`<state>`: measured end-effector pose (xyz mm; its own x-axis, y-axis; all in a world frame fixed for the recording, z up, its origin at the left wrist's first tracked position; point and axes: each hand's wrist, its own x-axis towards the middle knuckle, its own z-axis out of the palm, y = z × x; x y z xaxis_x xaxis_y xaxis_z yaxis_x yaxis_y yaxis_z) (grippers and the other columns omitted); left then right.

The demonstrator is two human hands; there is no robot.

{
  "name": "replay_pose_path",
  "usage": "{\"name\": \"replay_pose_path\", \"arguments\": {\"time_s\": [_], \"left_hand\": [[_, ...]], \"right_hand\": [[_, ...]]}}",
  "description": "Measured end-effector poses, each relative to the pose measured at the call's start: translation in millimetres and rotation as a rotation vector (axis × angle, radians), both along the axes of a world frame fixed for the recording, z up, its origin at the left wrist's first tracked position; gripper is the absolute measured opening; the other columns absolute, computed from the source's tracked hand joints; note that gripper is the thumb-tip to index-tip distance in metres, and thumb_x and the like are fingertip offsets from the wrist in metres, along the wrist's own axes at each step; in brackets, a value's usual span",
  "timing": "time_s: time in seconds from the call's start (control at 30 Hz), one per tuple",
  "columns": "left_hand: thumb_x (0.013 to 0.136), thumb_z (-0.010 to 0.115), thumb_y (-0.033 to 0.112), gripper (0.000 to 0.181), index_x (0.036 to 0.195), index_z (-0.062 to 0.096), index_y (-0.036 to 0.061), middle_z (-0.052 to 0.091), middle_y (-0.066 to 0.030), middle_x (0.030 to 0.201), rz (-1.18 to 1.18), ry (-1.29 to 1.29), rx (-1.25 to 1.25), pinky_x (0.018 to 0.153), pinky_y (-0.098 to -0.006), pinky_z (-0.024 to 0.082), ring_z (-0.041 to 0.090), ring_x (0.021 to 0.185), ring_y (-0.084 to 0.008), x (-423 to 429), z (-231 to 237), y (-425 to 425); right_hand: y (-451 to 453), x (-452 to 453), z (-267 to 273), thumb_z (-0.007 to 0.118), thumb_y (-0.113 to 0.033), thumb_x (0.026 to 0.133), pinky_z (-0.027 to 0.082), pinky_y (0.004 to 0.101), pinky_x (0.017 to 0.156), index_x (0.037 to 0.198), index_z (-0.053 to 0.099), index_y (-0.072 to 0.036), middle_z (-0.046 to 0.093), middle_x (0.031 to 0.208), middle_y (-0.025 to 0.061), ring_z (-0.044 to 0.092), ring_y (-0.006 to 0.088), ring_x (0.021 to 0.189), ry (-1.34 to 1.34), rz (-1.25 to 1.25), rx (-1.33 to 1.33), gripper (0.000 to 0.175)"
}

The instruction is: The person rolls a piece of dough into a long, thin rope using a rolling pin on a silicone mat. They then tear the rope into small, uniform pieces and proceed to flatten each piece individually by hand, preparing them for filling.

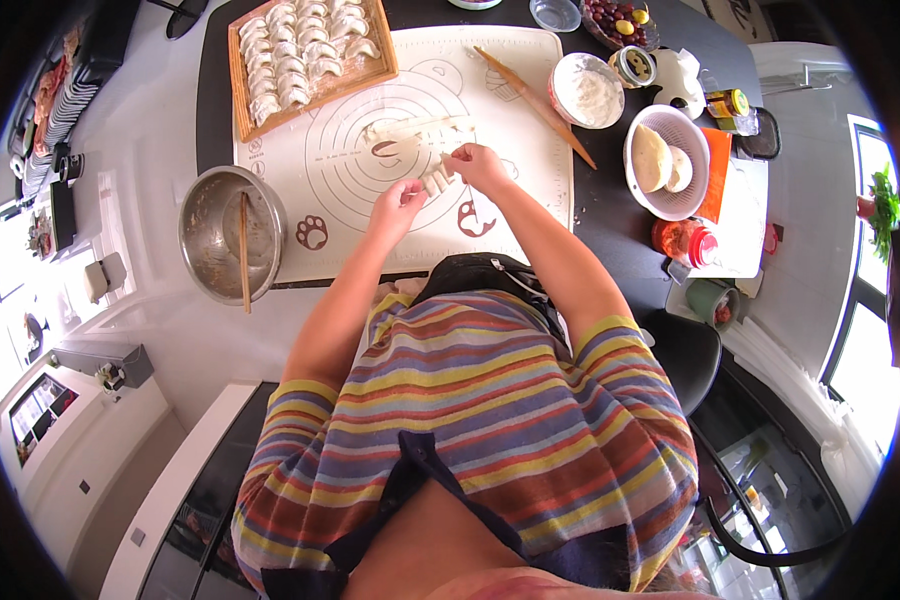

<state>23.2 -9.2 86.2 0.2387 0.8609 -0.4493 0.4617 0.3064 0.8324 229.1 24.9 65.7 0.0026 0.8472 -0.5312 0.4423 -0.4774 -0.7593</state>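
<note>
Several pale dough strips (436, 180) are held over the printed pastry mat (285, 251). Their left end is pinched by my left hand (397, 208), and my right hand (480, 166) grips the upper right end. Beyond the hands, more pale dough (420, 129) lies across the mat's printed circles. A wooden rolling pin (532, 101) rests slantwise at the mat's right side. At the upper left, a wooden tray (315, 101) holds rows of floured dumplings (289, 64).
Left sits a steel bowl (195, 232) with chopsticks (244, 255) across it. On the right are a flour bowl (586, 90), a white colander (637, 184) with dough pieces, a red-lidded jar (686, 244) and small jars. A fruit bowl (621, 26) stands farther back.
</note>
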Motion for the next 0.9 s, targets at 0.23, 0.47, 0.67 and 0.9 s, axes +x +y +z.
{"name": "replay_pose_path", "arguments": {"time_s": [0.23,0.47,0.67,0.9], "left_hand": [[0.09,0.062,0.022,0.037,0.117,0.054,-0.0018,0.063,-0.0059,0.101,0.189,-0.431,-0.19,0.077,-0.0269,0.048,0.062,0.088,-0.0142,29,53,-6],[0.089,0.06,0.015,0.025,0.107,0.059,-0.0024,0.064,-0.0042,0.089,0.149,-0.361,-0.136,0.07,-0.0236,0.048,0.06,0.078,-0.0106,29,76,-18],[0.089,0.059,0.013,0.023,0.104,0.062,-0.0042,0.065,-0.003,0.085,0.113,-0.339,-0.163,0.067,-0.0209,0.047,0.057,0.073,-0.0079,26,92,-22],[0.089,0.059,0.011,0.022,0.104,0.063,-0.0047,0.064,-0.0012,0.08,-0.031,-0.163,-0.01,0.064,-0.0194,0.045,0.055,0.07,-0.0056,27,110,-30]], "right_hand": [[-26,2,75,0.064,-0.023,0.085,0.036,0.0198,0.045,0.093,0.067,-0.003,0.062,0.074,-0.0006,0.05,0.0038,0.056,0.62,-0.25,-0.229,0.021],[-52,1,118,0.064,-0.022,0.084,0.045,0.0244,0.053,0.096,0.067,-0.005,0.067,0.083,0.0048,0.058,0.0137,0.058,0.186,-0.069,0.2,0.021],[-72,2,130,0.064,-0.018,0.08,0.052,0.0292,0.062,0.096,0.068,-0.013,0.066,0.092,0.003,0.063,0.0209,0.075,-0.181,0.21,0.84,0.017],[-78,5,130,0.063,-0.017,0.08,0.052,0.0295,0.064,0.089,0.069,-0.013,0.067,0.09,0.0002,0.064,0.0188,0.08,-0.183,0.255,0.825,0.012]]}}
